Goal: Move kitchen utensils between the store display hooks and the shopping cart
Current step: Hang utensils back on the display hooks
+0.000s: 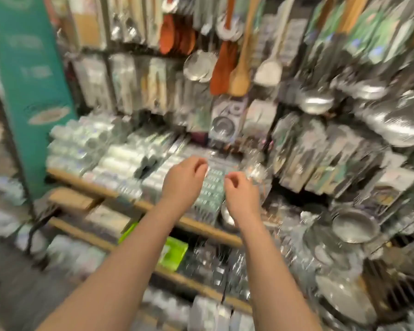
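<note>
Reaching side by side above the light wooden shelf edge [93,187], left hand [184,180] and right hand [242,195] show loosely curled fingers, gripping nothing visible.

Teal banner [31,91] upright at far left, print blurred. Wood-edged shelves [139,204] lower down, stacked with shrink-wrapped white packs [120,163]. Bright green box [172,254] on the shelf beneath. Grey floor [5,283] at bottom left.

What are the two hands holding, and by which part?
Nothing visible: the left hand and the right hand reach out empty, fingers loosely curled; the picture is blurred.
</note>
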Motion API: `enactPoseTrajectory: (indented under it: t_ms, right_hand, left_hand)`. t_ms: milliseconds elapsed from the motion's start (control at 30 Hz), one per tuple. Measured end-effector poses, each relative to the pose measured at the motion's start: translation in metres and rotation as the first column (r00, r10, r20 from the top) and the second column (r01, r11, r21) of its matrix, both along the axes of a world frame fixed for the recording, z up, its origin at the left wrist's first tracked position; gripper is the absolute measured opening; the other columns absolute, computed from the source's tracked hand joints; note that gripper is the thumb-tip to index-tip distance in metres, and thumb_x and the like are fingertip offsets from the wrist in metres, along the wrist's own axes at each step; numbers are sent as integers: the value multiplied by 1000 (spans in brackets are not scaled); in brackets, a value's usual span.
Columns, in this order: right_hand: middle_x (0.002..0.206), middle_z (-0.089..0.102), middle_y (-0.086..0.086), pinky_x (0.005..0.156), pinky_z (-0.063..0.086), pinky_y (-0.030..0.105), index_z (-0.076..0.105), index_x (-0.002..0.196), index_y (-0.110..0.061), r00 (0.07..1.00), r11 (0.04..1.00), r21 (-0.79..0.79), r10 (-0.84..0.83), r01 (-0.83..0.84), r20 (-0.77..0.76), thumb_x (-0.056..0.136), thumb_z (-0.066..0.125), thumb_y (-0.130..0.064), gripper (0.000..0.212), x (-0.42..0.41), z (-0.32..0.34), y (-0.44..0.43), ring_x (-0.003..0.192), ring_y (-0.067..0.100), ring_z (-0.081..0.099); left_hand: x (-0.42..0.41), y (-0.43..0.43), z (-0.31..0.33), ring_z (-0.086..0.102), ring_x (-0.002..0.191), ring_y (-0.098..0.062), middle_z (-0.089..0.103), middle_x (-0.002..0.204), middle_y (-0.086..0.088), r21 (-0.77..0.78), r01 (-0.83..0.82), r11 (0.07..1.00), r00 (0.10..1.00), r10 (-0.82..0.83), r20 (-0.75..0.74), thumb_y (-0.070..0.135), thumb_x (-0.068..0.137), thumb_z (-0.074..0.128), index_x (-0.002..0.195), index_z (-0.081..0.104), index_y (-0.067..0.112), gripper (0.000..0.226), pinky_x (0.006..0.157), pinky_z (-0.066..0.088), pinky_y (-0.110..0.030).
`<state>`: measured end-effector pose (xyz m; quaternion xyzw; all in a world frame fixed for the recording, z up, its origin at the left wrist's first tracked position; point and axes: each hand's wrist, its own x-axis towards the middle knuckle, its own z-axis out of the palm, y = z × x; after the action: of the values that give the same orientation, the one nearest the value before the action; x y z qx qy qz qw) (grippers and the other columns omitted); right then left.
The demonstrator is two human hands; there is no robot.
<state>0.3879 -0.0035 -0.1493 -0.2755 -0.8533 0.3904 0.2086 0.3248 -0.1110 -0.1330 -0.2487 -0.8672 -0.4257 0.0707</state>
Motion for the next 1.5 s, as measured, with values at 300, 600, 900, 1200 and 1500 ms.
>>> enactPoseTrajectory:
  t_ms: [300, 600, 900, 1200, 1500]
  right_hand:
    - [111, 66, 10, 84, 44, 37, 61, 111, -16, 911, 956, -36, 290, -292, 294, 96, 42, -24, 25, 73, -100, -167, 105, 32, 58]
    - [108, 67, 13, 85, 45, 40, 64, 105, -11, 739, 783, -32, 599, -621, 308, 95, 48, -21, 21, -2, -143, -397, 104, 31, 59]
    - [111, 62, 5, 76, 37, 28, 59, 112, -17, 516, 605, -151, 763, -782, 389, 97, 43, -21, 22, -96, -200, -578, 103, 23, 57]
    - [123, 56, 10, 71, 37, 28, 43, 133, -12, 111, 412, -291, 718, -864, 687, 96, 45, -18, 37, -178, -286, -644, 104, 28, 55]
    - [119, 56, 13, 84, 49, 36, 45, 126, -2, 47, 498, -398, 667, -770, 744, 92, 50, -17, 37, -205, -357, -708, 109, 32, 55]
  left_hand:
    - [94, -200, -104, 58, 103, -26, 67, 109, -9, -116, -270, 956, 929, 290, 230, 22, 96, 48, 109, 64, 13, 23, 75, 32, -28]
    - [75, -436, -165, 58, 104, -33, 66, 110, -16, -219, -592, 776, 733, 631, 255, 21, 96, 47, 116, 62, 12, 26, 81, 37, -33]
    - [18, -608, -238, 59, 94, -29, 61, 116, -12, -381, -719, 582, 473, 811, 345, 21, 98, 42, 138, 39, 13, 41, 67, 45, -36]
    - [-8, -635, -328, 49, 123, -30, 40, 145, -7, -477, -739, 476, 156, 809, 566, 35, 94, 49, 151, 6, 22, 72, 89, 48, -44]
    - [-21, -674, -380, 48, 119, -30, 51, 132, -13, -479, -767, 426, 43, 780, 625, 40, 93, 51, 151, 10, 19, 74, 87, 42, -39]
